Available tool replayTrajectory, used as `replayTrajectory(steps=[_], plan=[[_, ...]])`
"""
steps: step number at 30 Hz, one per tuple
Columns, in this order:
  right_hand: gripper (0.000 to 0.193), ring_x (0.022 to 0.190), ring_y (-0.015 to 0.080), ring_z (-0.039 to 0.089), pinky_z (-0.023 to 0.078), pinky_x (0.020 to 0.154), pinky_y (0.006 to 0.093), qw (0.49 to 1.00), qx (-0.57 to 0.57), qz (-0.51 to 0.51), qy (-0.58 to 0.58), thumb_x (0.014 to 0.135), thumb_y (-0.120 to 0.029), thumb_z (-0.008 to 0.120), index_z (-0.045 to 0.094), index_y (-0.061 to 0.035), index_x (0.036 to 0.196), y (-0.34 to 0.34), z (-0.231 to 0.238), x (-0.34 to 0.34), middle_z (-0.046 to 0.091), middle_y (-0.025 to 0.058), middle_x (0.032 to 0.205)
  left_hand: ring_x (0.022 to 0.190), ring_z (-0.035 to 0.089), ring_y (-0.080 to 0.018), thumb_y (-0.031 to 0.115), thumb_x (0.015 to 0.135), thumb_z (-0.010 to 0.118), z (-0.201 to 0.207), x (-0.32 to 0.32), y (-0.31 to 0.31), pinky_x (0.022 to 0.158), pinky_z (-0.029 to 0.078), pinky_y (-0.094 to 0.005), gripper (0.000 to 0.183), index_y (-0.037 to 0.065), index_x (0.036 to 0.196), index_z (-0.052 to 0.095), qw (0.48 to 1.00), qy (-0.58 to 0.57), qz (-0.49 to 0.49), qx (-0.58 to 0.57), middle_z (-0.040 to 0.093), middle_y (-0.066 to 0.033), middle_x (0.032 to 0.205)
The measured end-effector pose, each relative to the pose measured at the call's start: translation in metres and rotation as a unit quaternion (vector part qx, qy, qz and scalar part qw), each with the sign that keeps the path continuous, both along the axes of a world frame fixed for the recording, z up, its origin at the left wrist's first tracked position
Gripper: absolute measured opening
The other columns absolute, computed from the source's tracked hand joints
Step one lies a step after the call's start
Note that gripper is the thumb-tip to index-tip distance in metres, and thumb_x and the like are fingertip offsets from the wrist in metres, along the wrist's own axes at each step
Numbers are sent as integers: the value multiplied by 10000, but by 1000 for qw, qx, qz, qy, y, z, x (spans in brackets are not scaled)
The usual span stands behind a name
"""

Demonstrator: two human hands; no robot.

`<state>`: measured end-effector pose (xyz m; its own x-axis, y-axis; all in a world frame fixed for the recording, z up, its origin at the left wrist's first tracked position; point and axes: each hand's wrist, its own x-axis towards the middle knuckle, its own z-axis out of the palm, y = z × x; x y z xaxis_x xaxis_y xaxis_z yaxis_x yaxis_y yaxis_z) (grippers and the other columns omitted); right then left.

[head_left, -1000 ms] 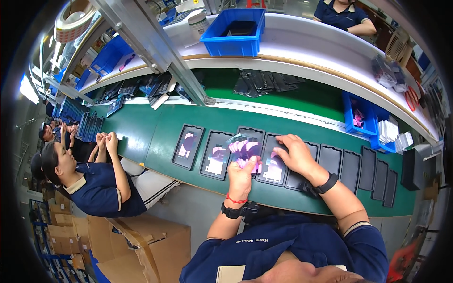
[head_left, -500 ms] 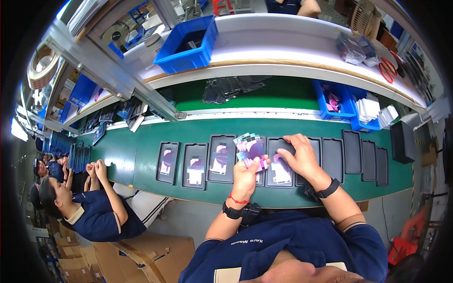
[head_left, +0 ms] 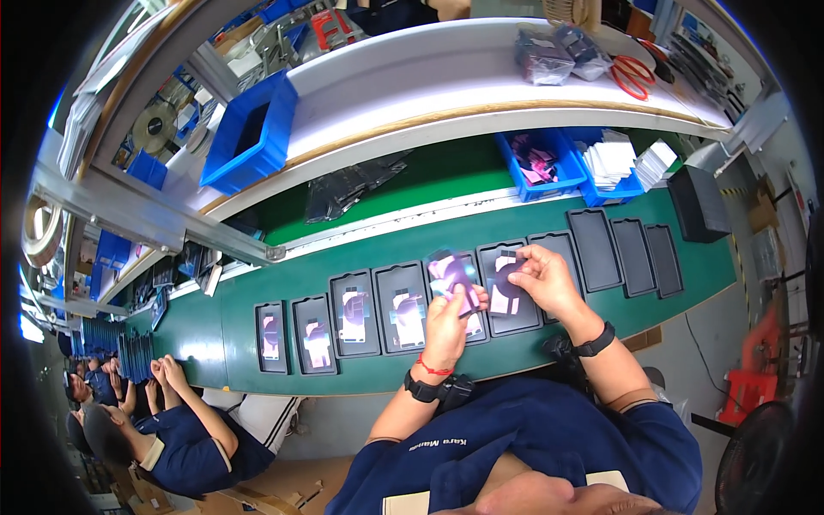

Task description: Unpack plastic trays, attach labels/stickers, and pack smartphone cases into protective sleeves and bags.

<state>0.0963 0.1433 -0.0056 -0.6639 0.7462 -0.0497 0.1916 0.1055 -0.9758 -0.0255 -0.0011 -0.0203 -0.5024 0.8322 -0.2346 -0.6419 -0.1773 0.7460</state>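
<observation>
Sheets [head_left: 451, 273], glossy and purple-pink, are sitting bundled in left hand [head_left: 445, 326] in the head view, thumb and fingers [head_left: 478, 297] gripping the lower end. Bundle is hanging over the counter [head_left: 197, 343], partly covering a tray behind it. Right hand [head_left: 554, 285] is pinching a single sheet [head_left: 504, 279] by its right edge, thumb and fingers closing on it. That sheet is lying in or just above a black tray [head_left: 525, 314]; can't tell which. Four more trays [head_left: 345, 283] are lining up to the left, each holding one similar sheet. Further trays [head_left: 595, 249] are running off to the right, toward a black box [head_left: 698, 204]. Behind them two blue bins are standing side by side: left bin [head_left: 558, 186] is holding pink pieces, right bin [head_left: 631, 186] is holding white pieces. On the white shelf [head_left: 412, 77] above, a blue box [head_left: 283, 94], bagged items [head_left: 549, 56] and red-handled scissors [head_left: 633, 77] are resting. Co-worker [head_left: 184, 455] is sitting at far left, hands raised near the counter edge.
</observation>
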Motion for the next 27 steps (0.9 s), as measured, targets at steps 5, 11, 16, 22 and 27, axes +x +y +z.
replayTrajectory(steps=[5, 11, 16, 22, 27], plan=[[405, 898, 340, 543, 450, 780, 403, 929, 338, -41, -143, 678, -197, 740, 604, -14, 1013, -8, 15, 9, 583, 161, 957, 856, 630, -219, 71, 915, 486, -1, 2, 8, 772, 515, -337, 177, -58, 1004, 568, 995, 85, 8, -51, 631, -139, 948], [166, 621, 18, 539, 439, 562, 174, 995, -31, -20, 94, 764, -37, 683, 592, -2, 899, -6, 7, 16, 622, 10, 733, 754, 572, -74, -14, 818, 622, 9, 40, 33, 686, 466, -234, 180, 19, 994, 609, 990, 127, -25, -53, 631, -11, 869], [213, 681, 154, 602, 481, 632, 264, 996, 20, -84, -14, 738, -12, 679, 566, 1, 919, 27, 8, 60, 626, 68, 778, 772, 606, -171, 213, 965, 419, 6, 33, 37, 725, 489, -298, 271, -7, 972, 576, 1000, -6, -15, -8, 630, -99, 897], [413, 913, 300, 534, 445, 767, 358, 913, 353, -185, -88, 714, -192, 728, 573, 32, 1025, 11, 19, 64, 524, 178, 985, 888, 622, -182, 14, 889, 520, 8, 55, 59, 799, 497, -301, 167, -40, 1032, 587, 995, 61, -65, -40, 648, -117, 983], [122, 607, 53, 523, 414, 516, 216, 992, 18, -123, 35, 768, -78, 688, 605, -15, 831, 18, 0, 73, 592, 13, 690, 787, 596, -130, 16, 867, 568, 15, 81, 76, 737, 486, -276, 105, 9, 966, 603, 993, 93, -65, -11, 636, -47, 876]])
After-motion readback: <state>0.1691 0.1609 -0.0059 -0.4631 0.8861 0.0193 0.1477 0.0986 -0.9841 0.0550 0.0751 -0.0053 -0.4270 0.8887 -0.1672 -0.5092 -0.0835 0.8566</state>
